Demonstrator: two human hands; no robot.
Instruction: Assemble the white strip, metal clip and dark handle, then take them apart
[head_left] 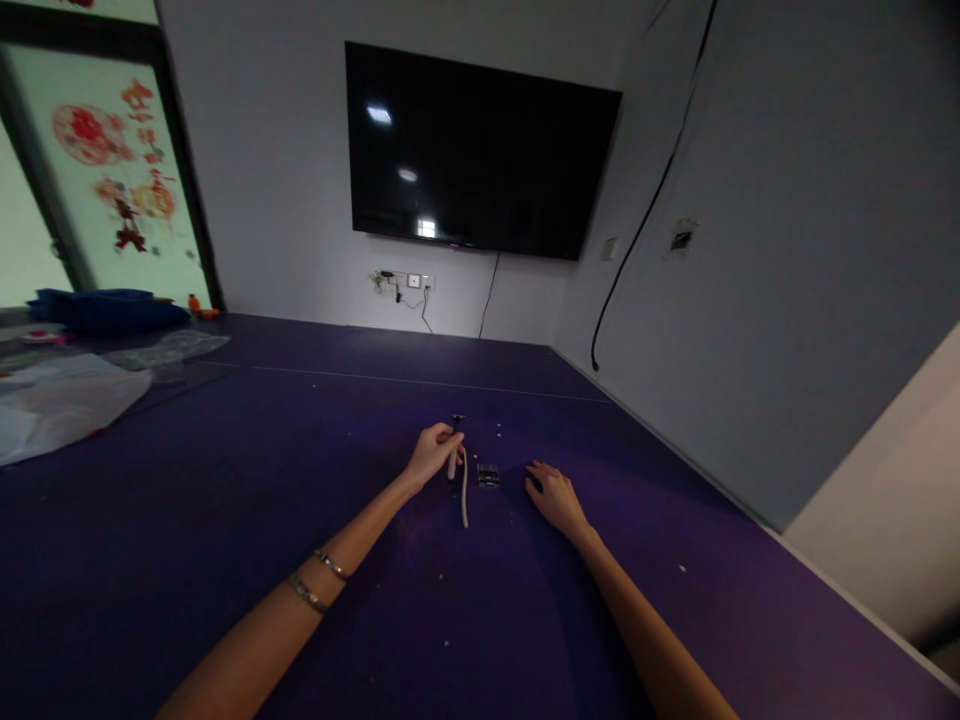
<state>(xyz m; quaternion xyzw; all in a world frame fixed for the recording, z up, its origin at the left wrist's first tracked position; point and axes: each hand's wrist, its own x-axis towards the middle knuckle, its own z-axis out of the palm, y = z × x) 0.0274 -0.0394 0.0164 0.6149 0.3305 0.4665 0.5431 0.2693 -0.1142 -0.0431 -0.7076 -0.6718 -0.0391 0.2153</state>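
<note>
My left hand [435, 450] is closed in a pinch around what looks like a razor [457, 421], its dark T-shaped head pointing up and away from me. A pale handle end shows below the fingers. Beside it, a thin, cream-coloured curved strip [465, 495] reaches down toward me; whether the hand also grips its top end is unclear. Just right of that lies a small clear pack with dark pieces [488, 476] on the purple surface [480, 620]. My right hand [553, 495] rests on the surface right of the pack, fingers loosely bent and apart, holding nothing visible.
White and clear plastic sheets [75, 400] lie at the left, with a dark blue cloth bundle [109, 310] behind them. A television [480, 150] hangs on the far wall above some sockets [414, 281]. A black cable [637, 230] dangles along the right wall.
</note>
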